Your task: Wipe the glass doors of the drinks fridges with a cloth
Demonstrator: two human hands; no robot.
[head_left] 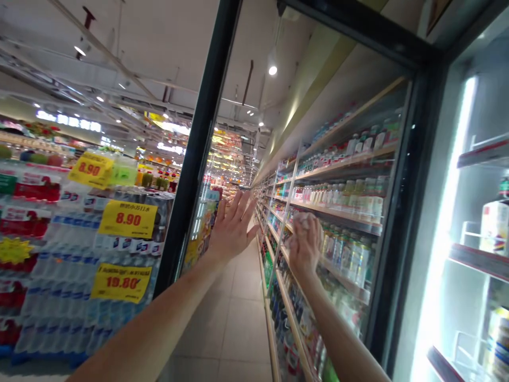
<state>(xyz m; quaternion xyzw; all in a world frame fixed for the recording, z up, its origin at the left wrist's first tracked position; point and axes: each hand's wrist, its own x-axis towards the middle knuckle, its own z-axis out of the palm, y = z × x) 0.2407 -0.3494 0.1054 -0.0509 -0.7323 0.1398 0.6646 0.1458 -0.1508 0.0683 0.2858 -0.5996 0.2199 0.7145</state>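
Observation:
A glass refrigerator door [254,132] with a dark frame stands swung open in front of me. My left hand [234,225] is open, its fingers spread and palm facing the glass; it appears to rest flat on the pane. To its right, my right hand [305,249] is closed around a crumpled pale cloth [304,220], pressed toward the same pane. The fingers partly hide the cloth. Through the glass I see long shelves of bottles [353,193], though I cannot tell how much of this is reflection.
At right, the lit refrigerator interior [441,254] holds shelves with bottles [495,223]. Left of the door's dark frame [194,159] stand stacked packs of bottled water [59,270] with yellow price signs [127,218]. A tiled floor [222,323] runs down the aisle.

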